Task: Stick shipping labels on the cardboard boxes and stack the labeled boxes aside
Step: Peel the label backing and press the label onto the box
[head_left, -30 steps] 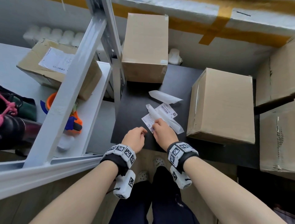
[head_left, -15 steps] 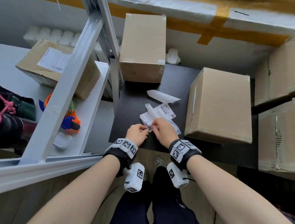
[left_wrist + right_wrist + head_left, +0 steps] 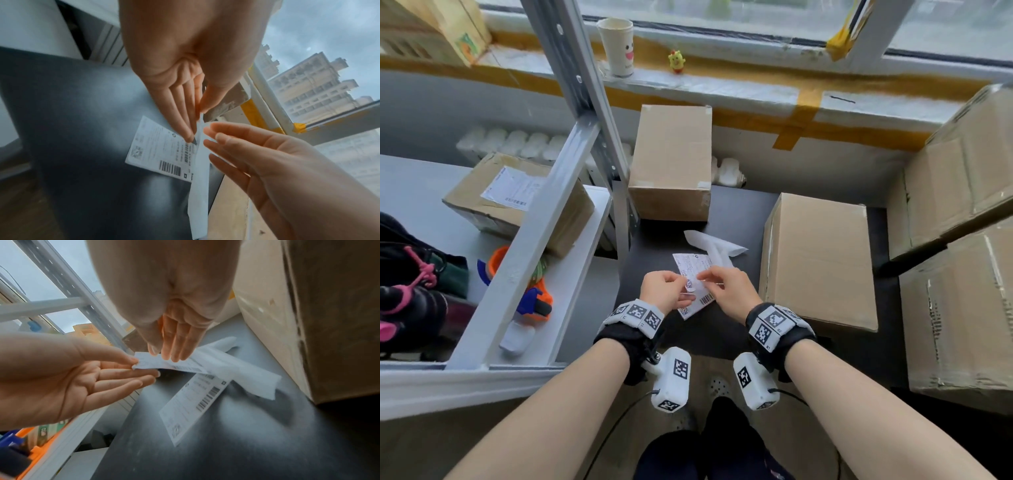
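Both hands hold one white shipping label (image 3: pixel 174 364) just above the black table (image 3: pixel 722 329). My left hand (image 3: pixel 664 291) pinches its near corner between thumb and forefinger. My right hand (image 3: pixel 726 287) pinches its far edge with thumb and fingers. In the left wrist view this label (image 3: pixel 198 170) appears edge-on. A second label (image 3: pixel 195 402) lies flat on the table under it. A plain cardboard box (image 3: pixel 822 260) stands right of the hands, and another (image 3: pixel 671 161) stands at the back. On the left shelf sits a box (image 3: pixel 517 198) bearing a label.
Crumpled white backing paper (image 3: pixel 715 245) lies behind the hands. Stacked large boxes (image 3: pixel 962 205) fill the right side. A grey shelf post (image 3: pixel 585 102) rises at left, with an orange tape dispenser (image 3: pixel 534 298) under it. A paper cup (image 3: pixel 618 46) stands on the windowsill.
The left hand came in and took the label's corner. Both hands raised the label off the table. The head view tilted up, showing the windowsill.
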A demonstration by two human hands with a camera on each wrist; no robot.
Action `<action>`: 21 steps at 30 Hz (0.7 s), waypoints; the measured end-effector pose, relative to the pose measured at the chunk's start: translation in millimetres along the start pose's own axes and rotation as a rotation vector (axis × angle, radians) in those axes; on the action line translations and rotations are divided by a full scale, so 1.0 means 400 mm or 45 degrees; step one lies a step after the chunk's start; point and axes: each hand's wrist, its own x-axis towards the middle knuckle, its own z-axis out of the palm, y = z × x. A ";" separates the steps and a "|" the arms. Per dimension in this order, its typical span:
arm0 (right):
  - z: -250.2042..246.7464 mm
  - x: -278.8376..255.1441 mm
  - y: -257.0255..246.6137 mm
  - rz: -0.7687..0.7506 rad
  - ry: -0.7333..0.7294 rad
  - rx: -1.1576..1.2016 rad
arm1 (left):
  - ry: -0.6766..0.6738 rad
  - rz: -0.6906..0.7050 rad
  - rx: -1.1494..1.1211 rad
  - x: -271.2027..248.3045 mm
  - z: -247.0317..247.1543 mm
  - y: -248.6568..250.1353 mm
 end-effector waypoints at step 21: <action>-0.092 0.051 -0.084 -0.010 0.104 0.451 | -0.091 0.279 -0.095 -0.073 -0.012 0.148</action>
